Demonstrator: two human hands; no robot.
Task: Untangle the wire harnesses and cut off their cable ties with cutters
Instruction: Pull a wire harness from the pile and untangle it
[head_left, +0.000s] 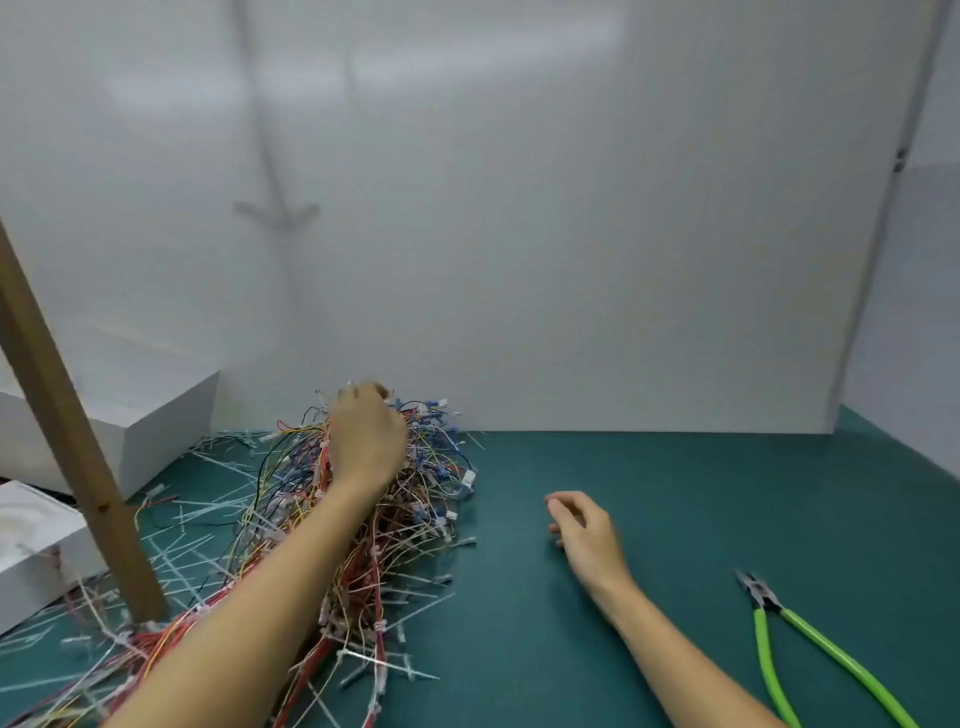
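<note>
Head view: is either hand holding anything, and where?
Left hand is atop the wire harnesses; its grip is hidden. Right hand holds nothing.

Open green mat (675, 493) centre and right, wide lane between wire pile (431, 499) and cutters (759, 595). Left side crowded: slanted wooden post (70, 452), white boxes (156, 431), loose cable ties (208, 499). White wall (571, 260) closes the back; right edge probably walled too.

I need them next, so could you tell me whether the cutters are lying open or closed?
Open: the cutters lie on the green mat with their two handles spread wide apart.
</note>
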